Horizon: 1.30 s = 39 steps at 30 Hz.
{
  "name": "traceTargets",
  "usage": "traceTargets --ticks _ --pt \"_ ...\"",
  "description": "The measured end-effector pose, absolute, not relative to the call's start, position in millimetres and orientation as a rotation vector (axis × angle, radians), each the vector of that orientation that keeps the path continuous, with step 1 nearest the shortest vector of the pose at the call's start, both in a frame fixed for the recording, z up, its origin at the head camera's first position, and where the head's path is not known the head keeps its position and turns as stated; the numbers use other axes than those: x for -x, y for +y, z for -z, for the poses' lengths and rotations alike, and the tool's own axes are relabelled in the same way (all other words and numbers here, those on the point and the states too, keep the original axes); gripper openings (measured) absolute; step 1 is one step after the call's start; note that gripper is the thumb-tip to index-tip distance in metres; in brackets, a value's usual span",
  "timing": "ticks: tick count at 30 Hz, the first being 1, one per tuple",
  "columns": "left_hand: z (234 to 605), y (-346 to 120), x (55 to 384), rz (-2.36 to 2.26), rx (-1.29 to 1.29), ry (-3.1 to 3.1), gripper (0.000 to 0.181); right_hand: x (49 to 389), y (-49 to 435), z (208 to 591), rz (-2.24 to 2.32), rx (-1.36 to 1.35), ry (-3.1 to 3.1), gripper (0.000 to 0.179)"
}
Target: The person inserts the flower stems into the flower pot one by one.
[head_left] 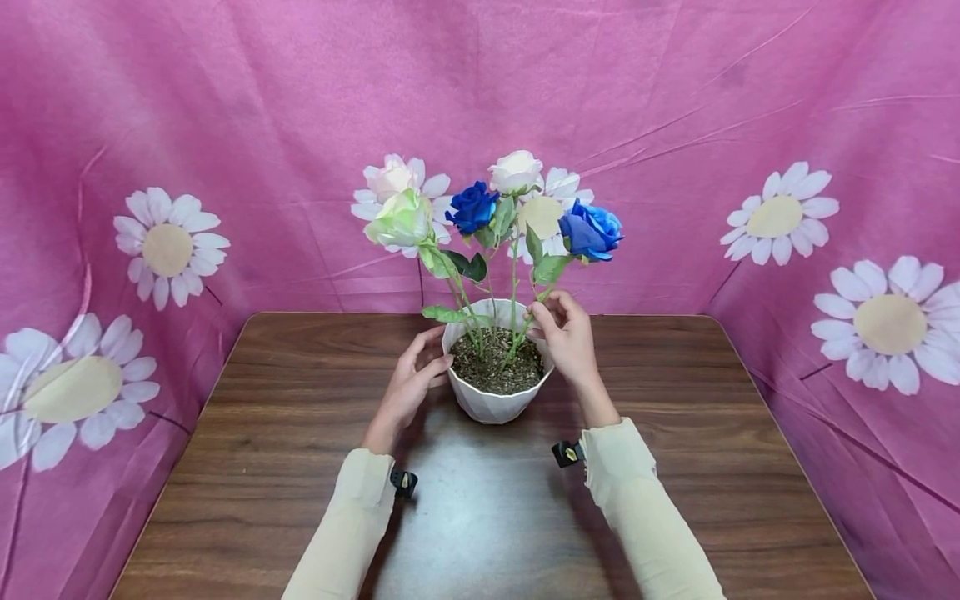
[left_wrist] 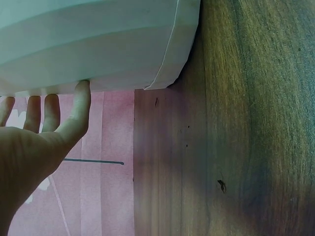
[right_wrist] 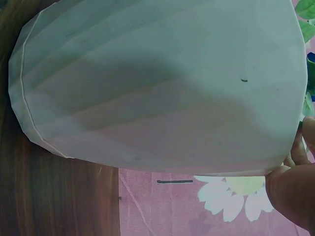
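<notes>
A white faceted flowerpot [head_left: 491, 406] filled with dark, grainy soil [head_left: 491, 367] stands on the table. My left hand [head_left: 408, 375] rests against the pot's left side; in the left wrist view its fingertips [left_wrist: 82, 91] touch the white wall. Above the right rim, my right hand [head_left: 572, 337] pinches the stem of a large blue rose [head_left: 591, 231] between thumb and fingers. The right wrist view shows only part of those fingers, beside the rim. Also standing in the soil are a darker blue rose [head_left: 472, 207], a white rose [head_left: 516, 172], a pale green rose [head_left: 401, 221] and a pale pink rose [head_left: 392, 177].
The brown wooden table [head_left: 285, 467] ends just behind the pot. A pink cloth [head_left: 300, 100] printed with large white daisies hangs at the back and both sides. Green leaves [head_left: 446, 314] overhang the pot's left rim.
</notes>
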State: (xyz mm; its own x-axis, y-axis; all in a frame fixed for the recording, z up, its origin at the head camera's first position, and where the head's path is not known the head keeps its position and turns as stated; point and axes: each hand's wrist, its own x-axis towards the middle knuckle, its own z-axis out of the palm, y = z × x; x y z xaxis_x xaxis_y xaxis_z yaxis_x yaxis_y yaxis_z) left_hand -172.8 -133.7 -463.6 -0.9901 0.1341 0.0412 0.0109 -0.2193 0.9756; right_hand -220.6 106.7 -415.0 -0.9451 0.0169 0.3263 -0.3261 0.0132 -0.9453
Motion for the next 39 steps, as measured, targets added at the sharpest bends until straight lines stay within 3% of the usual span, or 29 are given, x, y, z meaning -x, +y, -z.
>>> traceTargets --ticks 39 --pt "464.5 -133.8 172.1 -2.387 -0.173 1.9 0.053 226.3 91.6 414.1 -1.751 -0.579 -2.345 0.01"
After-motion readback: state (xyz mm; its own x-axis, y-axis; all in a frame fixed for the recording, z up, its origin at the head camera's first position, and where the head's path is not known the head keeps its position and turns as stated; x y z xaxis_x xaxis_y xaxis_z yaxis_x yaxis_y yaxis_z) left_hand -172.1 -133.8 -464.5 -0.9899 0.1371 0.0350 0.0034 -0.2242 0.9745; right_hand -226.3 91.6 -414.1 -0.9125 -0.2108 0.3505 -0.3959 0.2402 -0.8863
